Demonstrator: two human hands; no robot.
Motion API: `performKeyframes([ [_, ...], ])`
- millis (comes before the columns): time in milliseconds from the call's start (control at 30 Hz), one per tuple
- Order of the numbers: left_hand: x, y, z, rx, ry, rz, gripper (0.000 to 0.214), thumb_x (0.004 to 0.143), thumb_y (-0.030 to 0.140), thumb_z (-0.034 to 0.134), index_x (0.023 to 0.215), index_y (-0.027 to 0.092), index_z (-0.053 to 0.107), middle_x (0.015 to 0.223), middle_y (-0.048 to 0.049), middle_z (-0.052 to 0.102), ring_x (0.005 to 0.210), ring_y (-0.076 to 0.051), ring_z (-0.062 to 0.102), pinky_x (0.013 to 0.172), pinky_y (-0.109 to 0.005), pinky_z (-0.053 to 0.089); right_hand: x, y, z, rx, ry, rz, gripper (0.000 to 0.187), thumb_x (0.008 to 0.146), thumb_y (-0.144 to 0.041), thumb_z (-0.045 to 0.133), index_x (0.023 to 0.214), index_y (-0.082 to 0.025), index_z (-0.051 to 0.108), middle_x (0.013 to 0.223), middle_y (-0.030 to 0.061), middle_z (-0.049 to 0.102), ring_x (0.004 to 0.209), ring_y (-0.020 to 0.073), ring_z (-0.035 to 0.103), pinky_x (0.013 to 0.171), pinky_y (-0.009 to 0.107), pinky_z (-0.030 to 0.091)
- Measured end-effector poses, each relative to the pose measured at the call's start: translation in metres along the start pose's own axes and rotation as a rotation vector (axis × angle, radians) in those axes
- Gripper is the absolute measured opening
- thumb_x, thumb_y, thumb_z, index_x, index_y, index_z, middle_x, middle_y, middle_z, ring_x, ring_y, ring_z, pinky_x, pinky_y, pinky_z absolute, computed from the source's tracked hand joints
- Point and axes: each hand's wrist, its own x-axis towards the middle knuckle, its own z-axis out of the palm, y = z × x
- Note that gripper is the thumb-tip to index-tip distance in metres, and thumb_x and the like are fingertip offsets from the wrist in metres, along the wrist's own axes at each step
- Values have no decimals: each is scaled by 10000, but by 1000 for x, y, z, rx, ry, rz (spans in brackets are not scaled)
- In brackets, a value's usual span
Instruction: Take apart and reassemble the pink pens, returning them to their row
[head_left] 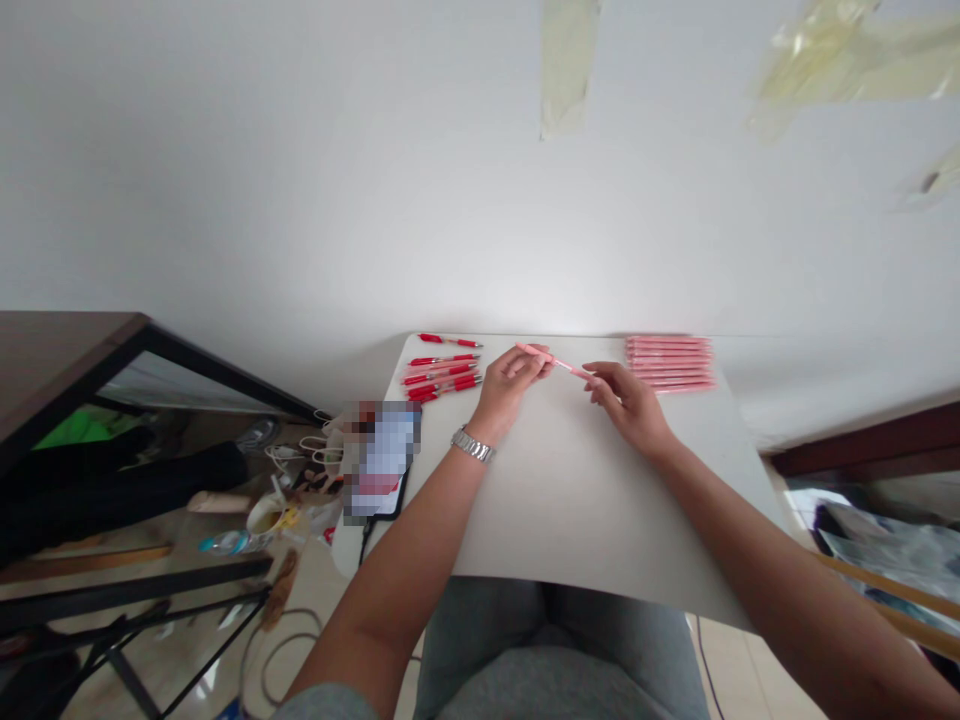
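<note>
A slim pink pen (564, 365) is held above the white table, tilted down toward the right. Closed around its upper left part is my left hand (508, 388), which has a metal watch (473, 444) on the wrist. The fingertips of my right hand (631, 408) pinch the pen's lower right end. To the left of my hands lie several red pens (442, 376), roughly parallel. Beyond my right hand, a neat row of several pink pens (670, 362) rests by the wall.
The white table (570, 510) stands against a pale wall (375, 180). At its left edge lies a phone (384, 460), blurred out, with a cable attached. On the floor to the left are a cup (265, 514), a bottle (225, 543) and loose cables.
</note>
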Motion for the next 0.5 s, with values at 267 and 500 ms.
performKeyframes([
  [267, 1, -1, 0, -29, 37, 3, 296, 817, 420, 862, 984, 192, 776, 1030, -61, 761, 982, -171, 720, 1046, -394, 572, 1, 9, 3, -23, 104, -17, 311, 964, -503, 666, 1130, -243, 632, 920, 42, 726, 787, 186, 715, 733, 346, 596],
  [500, 1, -2, -2, -23, 31, -10, 311, 811, 434, 865, 1000, 197, 794, 1091, -74, 769, 1021, -190, 720, 1047, -402, 567, 1, 2, 1, -1, 45, 18, 369, 998, -581, 593, 1090, -225, 627, 874, 53, 753, 734, 183, 716, 707, 339, 592],
])
